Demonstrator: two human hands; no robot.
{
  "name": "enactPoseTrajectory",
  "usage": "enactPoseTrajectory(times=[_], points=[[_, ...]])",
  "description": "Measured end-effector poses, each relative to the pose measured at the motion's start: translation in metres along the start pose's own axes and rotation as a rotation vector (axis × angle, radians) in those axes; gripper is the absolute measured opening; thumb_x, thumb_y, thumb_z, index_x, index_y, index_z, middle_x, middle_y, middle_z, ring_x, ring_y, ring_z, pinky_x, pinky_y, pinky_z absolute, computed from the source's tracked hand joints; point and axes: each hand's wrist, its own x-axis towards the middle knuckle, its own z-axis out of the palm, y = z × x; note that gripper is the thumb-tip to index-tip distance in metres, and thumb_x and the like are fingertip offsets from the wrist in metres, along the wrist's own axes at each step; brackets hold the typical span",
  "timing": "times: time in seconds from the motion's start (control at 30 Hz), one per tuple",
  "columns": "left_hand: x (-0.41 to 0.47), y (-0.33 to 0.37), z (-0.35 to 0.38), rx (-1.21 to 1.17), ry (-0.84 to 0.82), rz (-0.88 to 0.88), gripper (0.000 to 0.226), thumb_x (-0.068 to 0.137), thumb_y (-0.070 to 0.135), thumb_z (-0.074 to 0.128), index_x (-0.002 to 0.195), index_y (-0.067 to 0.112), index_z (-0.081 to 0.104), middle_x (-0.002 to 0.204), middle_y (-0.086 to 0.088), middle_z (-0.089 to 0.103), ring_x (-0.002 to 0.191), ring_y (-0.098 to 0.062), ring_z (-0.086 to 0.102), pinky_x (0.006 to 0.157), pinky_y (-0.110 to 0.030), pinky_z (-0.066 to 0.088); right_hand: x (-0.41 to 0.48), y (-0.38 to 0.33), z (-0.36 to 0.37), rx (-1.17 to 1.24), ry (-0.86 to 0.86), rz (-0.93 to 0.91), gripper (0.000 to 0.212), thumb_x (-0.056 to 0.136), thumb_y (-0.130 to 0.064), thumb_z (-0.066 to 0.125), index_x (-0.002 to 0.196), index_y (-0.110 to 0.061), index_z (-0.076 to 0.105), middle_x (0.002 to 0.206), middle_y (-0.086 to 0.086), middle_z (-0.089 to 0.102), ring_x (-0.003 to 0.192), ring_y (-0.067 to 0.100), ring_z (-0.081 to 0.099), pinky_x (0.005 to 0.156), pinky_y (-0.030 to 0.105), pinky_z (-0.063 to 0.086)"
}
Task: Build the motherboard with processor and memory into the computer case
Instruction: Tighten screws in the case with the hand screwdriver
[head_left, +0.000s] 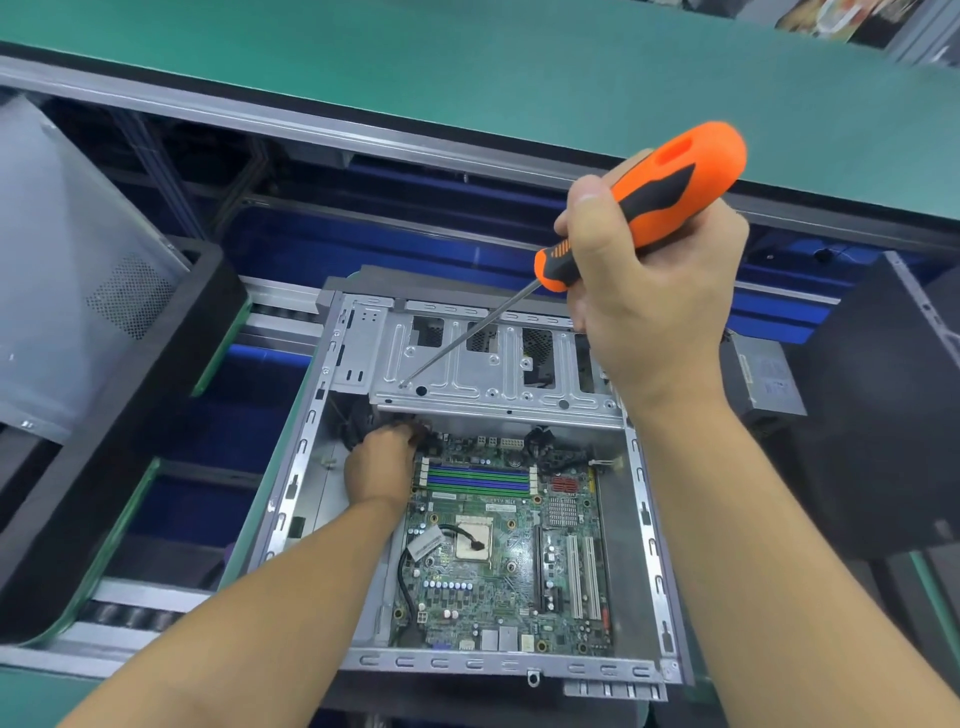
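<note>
An open grey computer case (649, 525) lies flat on the line with a green motherboard (498, 571) inside it. The board shows blue and green memory slots (478, 480) and a processor socket (474, 538) with a black cable over it. My right hand (649, 291) grips an orange and black screwdriver (670, 182), whose long shaft slants down left with its tip on the metal drive cage (493, 374). My left hand (382, 465) reaches inside the case at the board's far left corner, fingers curled among black cables (358, 421) under the cage; what they hold is hidden.
A green-topped shelf (467, 83) runs across the back. Another case wrapped in clear plastic (67, 249) stands at the left on a black tray. A dark case (883, 405) and a grey power supply (763, 379) sit at the right. Blue frame and rollers lie beneath.
</note>
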Motion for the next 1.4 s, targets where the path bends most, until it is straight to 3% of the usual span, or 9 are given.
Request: enactPoseTrajectory(times=[0.3, 0.63, 0.73, 0.83, 1.1, 1.4], points=[[0.004, -0.003, 0.004, 0.039, -0.032, 0.117, 0.017, 0.086, -0.003, 0.059, 0.095, 0.009, 0.067, 0.094, -0.01, 0.069, 0.071, -0.032, 0.067, 0.053, -0.031, 0.043, -0.005, -0.002, -0.007, 0.002, -0.004, -0.007, 0.043, 0.086, -0.021, 0.063, 0.068, 0.017, 0.051, 0.057, 0.024, 0.048, 0.049, 0.041, 0.05, 0.049, 0.029, 0.043], [0.008, -0.002, -0.003, 0.146, -0.123, 0.162, 0.02, 0.086, -0.005, 0.058, 0.098, 0.009, 0.066, 0.092, -0.009, 0.066, 0.074, -0.03, 0.067, 0.056, -0.032, 0.047, -0.01, -0.002, -0.016, -0.013, 0.009, -0.007, 0.042, 0.085, -0.021, 0.063, 0.068, 0.015, 0.052, 0.062, 0.025, 0.049, 0.052, 0.045, 0.052, 0.048, 0.042, 0.046], [0.015, 0.002, -0.01, 0.278, -0.189, 0.198, 0.035, 0.078, -0.014, 0.054, 0.104, 0.009, 0.062, 0.091, -0.011, 0.068, 0.08, -0.031, 0.069, 0.064, -0.037, 0.054, -0.012, -0.001, -0.02, -0.013, 0.005, 0.004, 0.043, 0.085, -0.021, 0.063, 0.069, 0.017, 0.051, 0.062, 0.027, 0.048, 0.052, 0.046, 0.051, 0.046, 0.038, 0.045], [0.023, 0.004, -0.014, 0.338, -0.228, 0.229, 0.036, 0.08, -0.013, 0.053, 0.106, 0.01, 0.063, 0.097, -0.011, 0.069, 0.088, -0.031, 0.069, 0.071, -0.038, 0.055, -0.012, -0.001, -0.021, -0.015, 0.007, 0.002, 0.044, 0.086, -0.022, 0.063, 0.069, 0.017, 0.052, 0.061, 0.029, 0.047, 0.052, 0.046, 0.052, 0.046, 0.034, 0.044], [0.021, 0.018, -0.017, 0.223, -0.218, 0.027, 0.028, 0.085, -0.011, 0.049, 0.1, 0.007, 0.066, 0.097, -0.015, 0.069, 0.089, -0.032, 0.067, 0.071, -0.038, 0.054, -0.012, -0.003, -0.013, 0.019, -0.013, 0.024, 0.044, 0.084, -0.022, 0.063, 0.07, 0.018, 0.051, 0.065, 0.03, 0.049, 0.053, 0.044, 0.052, 0.048, 0.044, 0.045], [0.017, 0.022, -0.017, 0.136, -0.173, -0.022, 0.03, 0.086, -0.009, 0.048, 0.101, 0.007, 0.068, 0.1, -0.016, 0.068, 0.09, -0.034, 0.067, 0.07, -0.038, 0.053, -0.014, -0.005, -0.009, 0.002, -0.026, 0.003, 0.043, 0.084, -0.021, 0.063, 0.069, 0.018, 0.052, 0.062, 0.024, 0.05, 0.053, 0.041, 0.054, 0.048, 0.042, 0.046]])
